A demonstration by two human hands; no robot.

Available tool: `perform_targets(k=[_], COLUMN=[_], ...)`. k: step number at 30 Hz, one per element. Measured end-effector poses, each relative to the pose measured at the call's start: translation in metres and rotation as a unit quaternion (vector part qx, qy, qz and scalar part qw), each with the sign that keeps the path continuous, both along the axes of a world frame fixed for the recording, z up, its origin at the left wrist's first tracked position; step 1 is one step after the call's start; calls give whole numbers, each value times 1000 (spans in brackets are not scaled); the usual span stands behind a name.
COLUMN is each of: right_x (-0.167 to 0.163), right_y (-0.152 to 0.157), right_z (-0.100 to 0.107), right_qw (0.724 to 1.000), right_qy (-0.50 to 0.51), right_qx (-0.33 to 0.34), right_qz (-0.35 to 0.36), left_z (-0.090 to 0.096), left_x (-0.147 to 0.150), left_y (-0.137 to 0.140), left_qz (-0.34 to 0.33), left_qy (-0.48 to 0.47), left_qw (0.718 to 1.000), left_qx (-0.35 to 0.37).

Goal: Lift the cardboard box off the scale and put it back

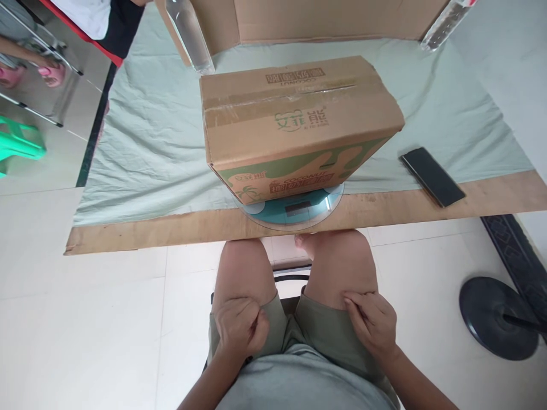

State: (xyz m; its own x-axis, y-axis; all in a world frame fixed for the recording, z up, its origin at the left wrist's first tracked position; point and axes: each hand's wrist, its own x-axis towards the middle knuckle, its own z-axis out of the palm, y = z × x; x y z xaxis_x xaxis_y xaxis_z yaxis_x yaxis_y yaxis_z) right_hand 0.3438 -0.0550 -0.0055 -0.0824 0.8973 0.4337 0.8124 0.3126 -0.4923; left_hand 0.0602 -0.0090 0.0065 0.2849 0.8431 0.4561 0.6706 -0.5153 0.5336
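A white tiled floor [85,319] fills the room, and on it lies a flat brown cardboard sheet [141,230] covered by a wrinkled pale green cloth [149,148]. At far left stand a green plastic stool [19,142] and another person's feet in pink sandals [49,73]. A clear plastic bottle [190,34] leans at the cloth's far edge, and behind it rises an opened cardboard box wall [320,20].

The left hand [241,327] rests on the left thigh, its fingers [252,336] curled into a loose fist, holding nothing. Ahead of the knees, a sealed carton [294,122] sits on a round glass scale [299,208] at the near edge of the sheet. The carton is brown with green printing and clear tape along its top seam; its contents cannot be seen. The right hand [374,322] lies on the right thigh, fingers [356,302] pressed together against the shorts' hem.

Right of the carton, a black phone [431,176] lies on the cloth. A dark round stand base [498,319] sits on the floor at far right.
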Motion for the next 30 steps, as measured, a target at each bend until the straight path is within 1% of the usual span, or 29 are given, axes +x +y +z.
perform_targets(k=[4,8,11,13,15,17,18,19,20,21,23,25,27,28,29,30], right_x=[-2,-5,-4,1,9,18,22,26,29,31,32,31,28,27,25,24], right_y=[2,3,7,16,33,62,80,100,121,143,184,218,242,249,253,253], right_z=[3,9,15,20,25,30,34,37,42,47,60,72,81,84,86,87], right_qw=[1000,1000,998,997,993,985,979,974,970,967,961,952,937,931,927,925], right_qy=[-9,8,45,65,81,108,132,164,198,231,272,300,328,338,343,342], right_qx=[3,-6,-17,-31,-54,-65,-63,-55,-45,-36,-36,-55,-83,-92,-97,-100], right_qz=[-1,-26,-31,-32,-62,-120,-140,-143,-131,-104,-30,33,88,107,120,129], left_z=[0,5,12,16,18,22,25,29,35,41,57,73,86,90,94,95], left_x=[-1,-12,-27,-38,-46,-49,-48,-44,-39,-33,-18,-2,11,15,17,17], left_y=[0,-3,-2,4,21,50,69,89,110,131,168,196,211,213,212,208], left_qz=[0,-4,-12,-2,55,125,139,135,105,66,-8,-64,-106,-117,-118,-110], left_qy=[0,1,-21,-57,-93,-145,-187,-236,-290,-337,-389,-424,-453,-455,-442,-418], left_qw=[1000,1000,996,989,981,970,962,953,942,928,904,879,858,856,866,883], left_qx=[-4,-27,-88,-135,-158,-148,-139,-133,-132,-142,-178,-210,-218,-215,-202,-184])
